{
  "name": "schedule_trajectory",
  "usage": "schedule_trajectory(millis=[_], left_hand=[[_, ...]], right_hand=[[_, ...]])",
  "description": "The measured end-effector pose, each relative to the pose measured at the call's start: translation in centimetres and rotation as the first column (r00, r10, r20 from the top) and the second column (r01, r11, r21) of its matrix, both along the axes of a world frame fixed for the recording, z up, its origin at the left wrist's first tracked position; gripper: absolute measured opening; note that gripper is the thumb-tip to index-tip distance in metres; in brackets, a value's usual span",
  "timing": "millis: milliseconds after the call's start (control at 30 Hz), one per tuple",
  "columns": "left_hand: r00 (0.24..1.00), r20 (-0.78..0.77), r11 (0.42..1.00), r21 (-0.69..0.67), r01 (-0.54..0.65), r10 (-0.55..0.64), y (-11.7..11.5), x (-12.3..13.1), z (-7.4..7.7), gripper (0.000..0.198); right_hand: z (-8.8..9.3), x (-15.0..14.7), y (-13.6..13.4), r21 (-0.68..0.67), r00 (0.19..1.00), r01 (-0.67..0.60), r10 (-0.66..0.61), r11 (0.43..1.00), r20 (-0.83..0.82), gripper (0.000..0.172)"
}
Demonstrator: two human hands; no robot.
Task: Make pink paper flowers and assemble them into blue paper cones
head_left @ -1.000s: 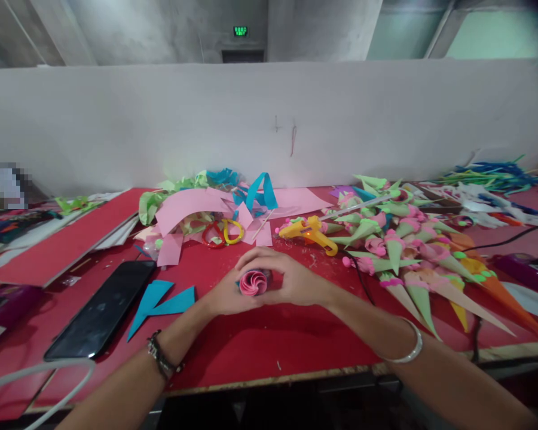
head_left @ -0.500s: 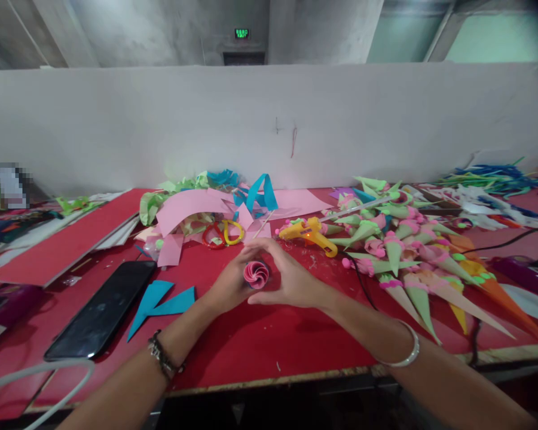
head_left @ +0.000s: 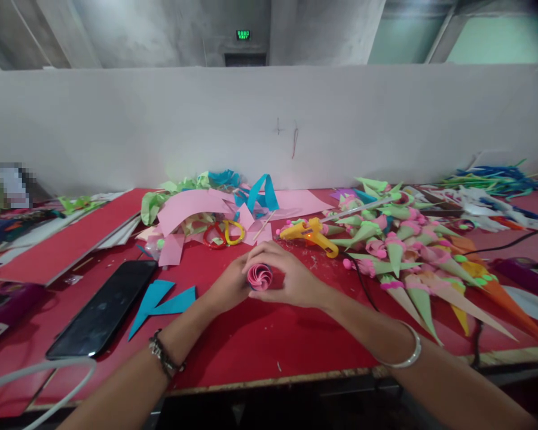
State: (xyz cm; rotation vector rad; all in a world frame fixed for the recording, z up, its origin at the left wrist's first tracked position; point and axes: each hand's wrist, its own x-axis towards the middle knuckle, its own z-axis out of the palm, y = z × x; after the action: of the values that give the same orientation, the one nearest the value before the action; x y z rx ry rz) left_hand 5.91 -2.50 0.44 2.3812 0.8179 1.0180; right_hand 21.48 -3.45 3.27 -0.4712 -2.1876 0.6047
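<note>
Red worktop [head_left: 251,352] carries many cones [head_left: 395,257], seemingly finished. My left hand [head_left: 231,285] and right hand [head_left: 292,276] together grip one pink roll [head_left: 260,278], its spiral formed, its decorating perhaps left.

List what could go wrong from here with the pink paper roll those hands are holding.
The swirled pink paper roll might crumple if the left hand and right hand around it squeeze hard.
The yellow plastic glue gun, its small orange light lit, lies near the right hand; if hot, it might burn that hand.
The thin black cord beside the right forearm could snag.
</note>
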Motion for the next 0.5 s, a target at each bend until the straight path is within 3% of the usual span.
schedule_trajectory(millis=[100, 267, 500], left_hand=[[1.0, -0.014, 0.999, 0.038, 0.003, -0.003, 0.11, -0.05, -0.06, 0.007], [0.997, -0.064, 0.999, 0.025, -0.038, 0.039, 0.04, -0.19, -0.12, 0.006], [0.996, -0.036, 0.995, 0.045, -0.086, 0.088, 0.15, -0.29, -0.26, 0.007]], right_hand=[[-0.13, 0.0, -0.01, -0.013, 1.0, 0.008, -0.008, 1.0, -0.017, 0.026], [-0.39, 0.03, 0.03, -0.064, 0.997, 0.045, -0.049, 0.997, -0.058, 0.049], [0.01, 0.1, 0.06, -0.063, 0.998, 0.0, -0.004, 0.998, -0.064, 0.03]])
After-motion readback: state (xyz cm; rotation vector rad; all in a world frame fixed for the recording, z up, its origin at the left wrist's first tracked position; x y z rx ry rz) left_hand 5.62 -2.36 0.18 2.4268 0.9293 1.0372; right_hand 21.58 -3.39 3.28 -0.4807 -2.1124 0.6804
